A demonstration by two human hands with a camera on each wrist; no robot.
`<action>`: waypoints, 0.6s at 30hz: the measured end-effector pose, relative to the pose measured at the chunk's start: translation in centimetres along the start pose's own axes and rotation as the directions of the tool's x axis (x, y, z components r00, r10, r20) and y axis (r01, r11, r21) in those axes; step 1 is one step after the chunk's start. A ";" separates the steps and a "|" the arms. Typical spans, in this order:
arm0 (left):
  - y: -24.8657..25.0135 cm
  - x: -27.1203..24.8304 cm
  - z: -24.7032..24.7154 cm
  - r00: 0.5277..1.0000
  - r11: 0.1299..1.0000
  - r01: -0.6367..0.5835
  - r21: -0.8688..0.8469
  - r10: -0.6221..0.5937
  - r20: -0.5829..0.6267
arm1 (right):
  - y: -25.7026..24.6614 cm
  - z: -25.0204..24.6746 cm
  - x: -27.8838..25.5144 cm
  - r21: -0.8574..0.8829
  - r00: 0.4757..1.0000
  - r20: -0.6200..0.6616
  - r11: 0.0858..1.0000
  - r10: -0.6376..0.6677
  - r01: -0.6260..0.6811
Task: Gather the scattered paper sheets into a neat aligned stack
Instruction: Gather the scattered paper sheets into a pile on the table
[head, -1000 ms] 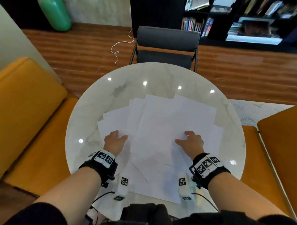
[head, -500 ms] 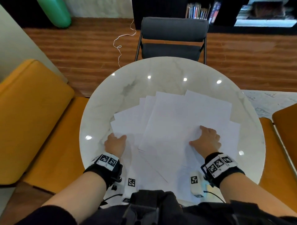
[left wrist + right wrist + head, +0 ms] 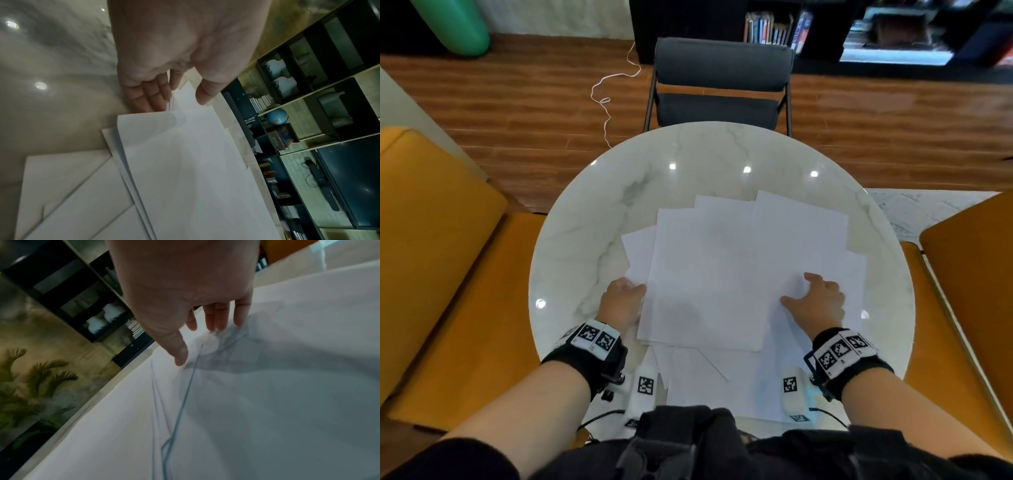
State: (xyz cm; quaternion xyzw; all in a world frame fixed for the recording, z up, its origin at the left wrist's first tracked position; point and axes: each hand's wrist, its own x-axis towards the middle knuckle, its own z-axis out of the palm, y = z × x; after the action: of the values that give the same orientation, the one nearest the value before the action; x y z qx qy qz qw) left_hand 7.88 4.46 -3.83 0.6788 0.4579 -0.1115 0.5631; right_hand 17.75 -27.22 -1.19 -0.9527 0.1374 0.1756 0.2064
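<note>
Several white paper sheets lie fanned and overlapping on the round marble table. More sheets poke out toward the near edge. My left hand is at the pile's left edge. In the left wrist view its straight fingers touch the edge of the sheets, with the thumb apart from them, over the pile. My right hand rests on top of the pile's right part. Its spread fingertips press the paper, which ripples slightly.
A dark chair stands at the table's far side. Orange seats flank the table on the left and right. A white cable lies on the wooden floor, and black shelves line the back wall.
The left sheets have slid right, so the pile overlaps more tightly. My left hand moved with them toward the middle. My right hand stays on the pile.
</note>
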 end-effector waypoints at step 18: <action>1.4 -3.1 4.3 0.992 0.996 -0.003 0.090 -0.008 0.123 | -3.2 1.9 -1.6 0.501 0.924 0.342 0.865 -0.172 -0.024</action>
State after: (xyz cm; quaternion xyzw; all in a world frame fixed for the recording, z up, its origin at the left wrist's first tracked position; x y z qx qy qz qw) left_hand 8.73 -0.72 -2.26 0.6948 0.4177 -0.1743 0.5590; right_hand 16.89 -23.30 -1.11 -0.8207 0.0986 0.3048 0.4732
